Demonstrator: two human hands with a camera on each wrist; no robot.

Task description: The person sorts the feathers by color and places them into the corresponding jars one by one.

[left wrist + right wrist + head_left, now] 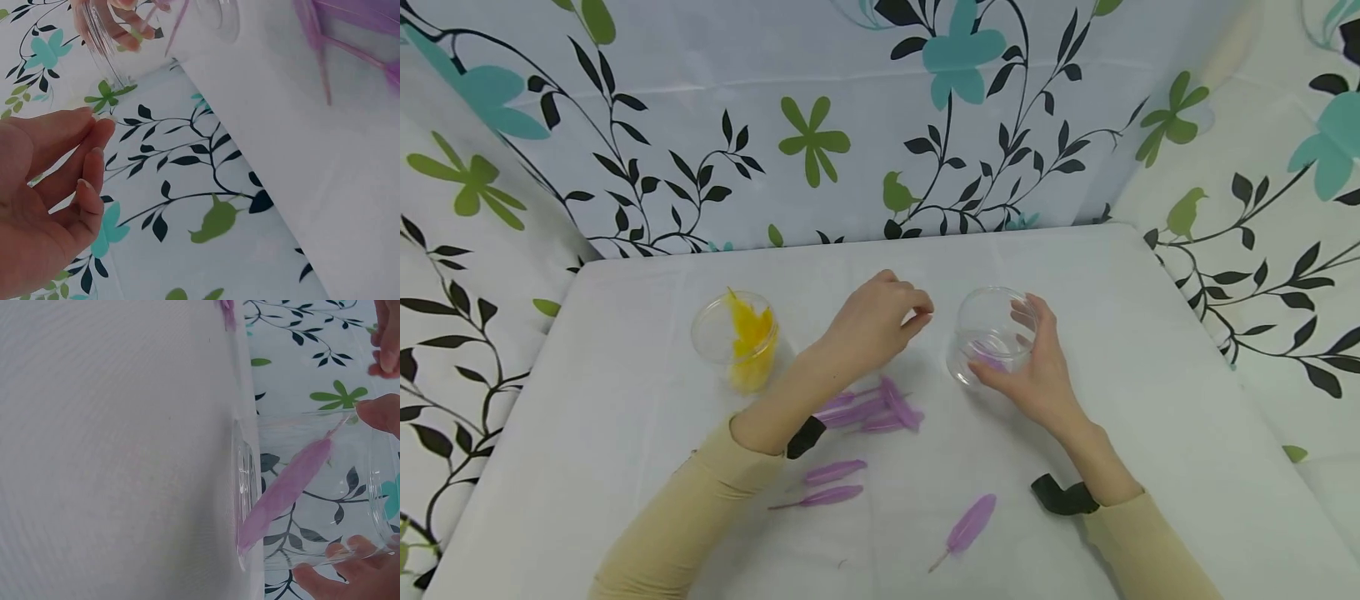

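My right hand [1037,367] grips a clear jar [973,329] standing on the table, thumb on the near side and fingers round the far side. Inside it one purple feather [284,494] leans diagonally, its quill toward the rim. My left hand [880,321] hovers in the air left of this jar. Its fingers are loosely bent, thumb and forefinger tips close together, and no object shows between them in the left wrist view. Under the left wrist lies a pile of purple feathers [857,412], partly hidden by the forearm.
A second clear jar [707,333] with yellow feathers [751,342] stands at the left. Two purple feathers [833,483] lie nearer the front, and another purple feather [972,523] lies at front centre. White cloth covers the table [1150,333]; patterned curtains [850,83] hang behind and beside it.
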